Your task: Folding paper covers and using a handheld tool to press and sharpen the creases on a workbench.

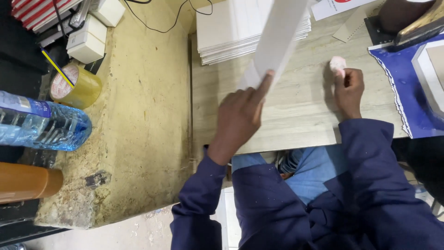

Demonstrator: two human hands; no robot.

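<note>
White card sheet (277, 41) lifted tilted above the desk (296, 115), pinched at its lower end by the left hand (240, 113), right hand (348, 90) pressing a small pink wad (337, 64) on the desk, stack of white sheets (231, 32) behind, blue mat (407, 88) at right, tape roll (74, 85) and water bottle (41, 122) at left.

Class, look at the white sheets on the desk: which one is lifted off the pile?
The sheet pinched in the left hand: it slants in the air above the desk, while the other sheets lie flat in the stack behind it.
</note>
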